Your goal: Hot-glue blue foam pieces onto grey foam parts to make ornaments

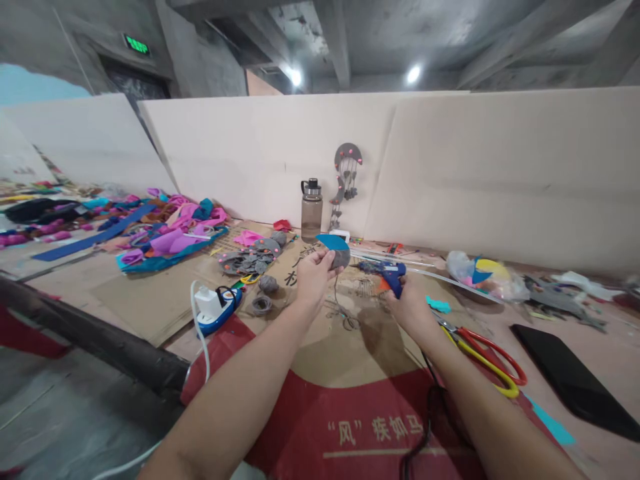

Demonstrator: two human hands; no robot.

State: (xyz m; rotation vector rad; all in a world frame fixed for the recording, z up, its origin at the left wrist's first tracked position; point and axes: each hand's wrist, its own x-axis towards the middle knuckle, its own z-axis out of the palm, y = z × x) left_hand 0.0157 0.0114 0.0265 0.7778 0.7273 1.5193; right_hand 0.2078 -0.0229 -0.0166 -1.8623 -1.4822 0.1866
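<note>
My left hand (pixel 314 272) pinches the blue and grey felt disc (pixel 334 249) above the cardboard-covered tabletop (pixel 150 293), my right hand (pixel 411 305) clamps the blue glue gun (pixel 387 271) beside it, and a careless nozzle swing could burn my fingers.

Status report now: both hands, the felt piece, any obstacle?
Left hand holds felt disc. Right hand grips glue gun. Scissors beside right wrist, apart.

A round blue-and-grey felt disc (pixel 334 249) was held raised above the cardboard-covered counter (pixel 165 300), while a blue glue gun (pixel 389 272) pointed its nozzle leftward towards it, just beside.
</note>
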